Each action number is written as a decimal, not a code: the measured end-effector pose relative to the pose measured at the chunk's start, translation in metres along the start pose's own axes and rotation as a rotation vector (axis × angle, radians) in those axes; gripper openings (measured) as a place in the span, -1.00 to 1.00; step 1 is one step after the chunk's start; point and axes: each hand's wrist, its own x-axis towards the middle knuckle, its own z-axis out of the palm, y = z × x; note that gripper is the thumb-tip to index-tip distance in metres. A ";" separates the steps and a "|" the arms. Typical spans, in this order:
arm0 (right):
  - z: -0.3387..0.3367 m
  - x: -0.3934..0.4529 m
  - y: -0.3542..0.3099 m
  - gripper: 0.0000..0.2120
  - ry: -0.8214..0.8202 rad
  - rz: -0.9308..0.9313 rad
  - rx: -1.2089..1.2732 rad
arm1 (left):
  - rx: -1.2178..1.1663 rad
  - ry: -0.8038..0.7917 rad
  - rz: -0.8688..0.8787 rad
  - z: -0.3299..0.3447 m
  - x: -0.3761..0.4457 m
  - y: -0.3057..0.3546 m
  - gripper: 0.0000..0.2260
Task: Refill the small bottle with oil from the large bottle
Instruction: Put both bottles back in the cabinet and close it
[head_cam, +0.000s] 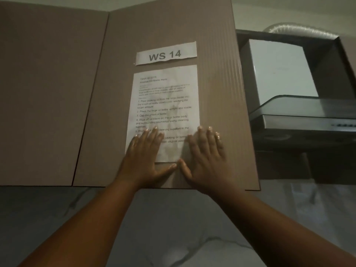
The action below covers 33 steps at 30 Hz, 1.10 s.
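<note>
Neither bottle is in view. My left hand (145, 155) and my right hand (205, 154) both lie flat with straight fingers against an upright cardboard panel (119, 93). They press on the lower part of a white instruction sheet (165, 105) taped to the panel. My left hand covers the sheet's lower left. My right hand covers its lower right edge and wears a ring. Above the sheet a paper label (166, 53) reads "WS 14".
A second cardboard panel (48, 97) joins at the left. A grey range hood (300, 112) with a silver duct (300, 28) sits at the right. Below the panels runs a marble-patterned wall surface (173, 228).
</note>
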 end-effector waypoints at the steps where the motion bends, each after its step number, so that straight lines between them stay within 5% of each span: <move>1: 0.011 0.009 -0.010 -0.32 0.023 -0.046 0.015 | -0.039 0.025 0.019 0.009 0.001 -0.005 -0.12; 6: 0.056 0.041 -0.044 -0.38 0.087 -0.018 0.099 | -0.047 0.108 -0.002 0.045 0.003 -0.020 -0.39; 21: 0.120 0.047 -0.029 -0.40 0.095 0.019 0.142 | 0.054 0.161 0.015 0.087 0.016 -0.021 -0.40; 33: 0.098 0.033 -0.035 -0.44 -0.200 0.080 0.143 | 0.042 -0.120 -0.109 0.068 -0.003 0.000 -0.42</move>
